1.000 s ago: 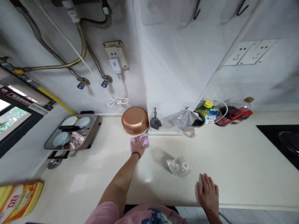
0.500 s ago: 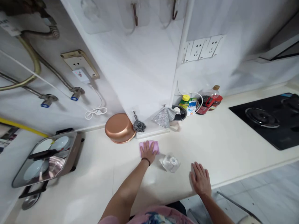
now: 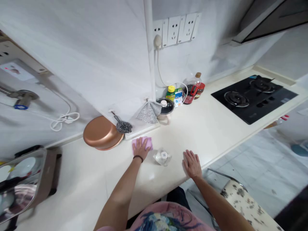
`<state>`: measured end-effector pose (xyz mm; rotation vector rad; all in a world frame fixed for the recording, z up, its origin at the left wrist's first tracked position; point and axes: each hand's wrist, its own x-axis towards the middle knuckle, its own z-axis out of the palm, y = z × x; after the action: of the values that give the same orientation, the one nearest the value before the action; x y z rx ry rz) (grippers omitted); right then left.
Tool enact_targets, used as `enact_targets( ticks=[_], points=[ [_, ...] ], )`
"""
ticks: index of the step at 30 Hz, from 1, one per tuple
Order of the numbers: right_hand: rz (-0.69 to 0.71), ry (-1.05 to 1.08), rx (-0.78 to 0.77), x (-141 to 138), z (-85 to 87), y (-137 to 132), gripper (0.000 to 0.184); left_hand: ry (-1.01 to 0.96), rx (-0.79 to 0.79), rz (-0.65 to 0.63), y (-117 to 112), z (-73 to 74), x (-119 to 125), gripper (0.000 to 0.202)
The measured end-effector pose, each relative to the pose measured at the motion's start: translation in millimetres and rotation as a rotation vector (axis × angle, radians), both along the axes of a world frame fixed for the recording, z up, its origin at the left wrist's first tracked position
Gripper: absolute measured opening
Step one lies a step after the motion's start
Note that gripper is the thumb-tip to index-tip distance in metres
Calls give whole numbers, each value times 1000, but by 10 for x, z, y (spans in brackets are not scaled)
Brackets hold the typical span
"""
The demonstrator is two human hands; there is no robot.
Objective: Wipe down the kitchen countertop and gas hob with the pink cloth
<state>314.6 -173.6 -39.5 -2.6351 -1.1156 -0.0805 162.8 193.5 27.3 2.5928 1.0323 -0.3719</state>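
Note:
My left hand (image 3: 141,149) lies flat with spread fingers on a folded pink cloth (image 3: 149,143), pressing it to the white countertop (image 3: 192,128) below the wall pillar. Just right of the cloth is a clear plastic container (image 3: 162,157) with a small white label; its exact kind is hard to make out. My right hand (image 3: 192,163) rests palm down near the counter's front edge, fingers extended, holding nothing. A copper-coloured pot (image 3: 102,133) leans against the wall, left of the cloth. Above the cloth a steel-wool scrubber (image 3: 123,126) hangs from a hook.
A silvery cloth (image 3: 148,113) hangs beside a lidded pot (image 3: 166,107). Behind stand a yellow-capped bottle (image 3: 170,93) and sauce bottles (image 3: 192,90). A black gas hob (image 3: 252,110) is at right, a pan with dishes (image 3: 45,179) at left. A patterned chair (image 3: 243,202) stands below.
The view has turned to the right, so the hob shows more fully and the dish pan less. Both hands keep nearly the same places on the counter, the left still on the cloth.

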Motion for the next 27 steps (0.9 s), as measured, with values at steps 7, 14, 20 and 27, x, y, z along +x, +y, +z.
enact_targets(
  ticks=[7,14,20,27],
  points=[
    [-15,3,-41,3,29,4,59,66,112,352,310,52,-1262,68],
    [4,-9,45,32,-36,-7,57,132,194,633,-18,18,-2336,67],
    [5,37,66,42,-89,-15,59,247,197,541,-917,-50,-2339,66],
    [0,39,70,57,-68,-1,61,79,-22,157,-1654,-61,-1542,79]
  ],
)
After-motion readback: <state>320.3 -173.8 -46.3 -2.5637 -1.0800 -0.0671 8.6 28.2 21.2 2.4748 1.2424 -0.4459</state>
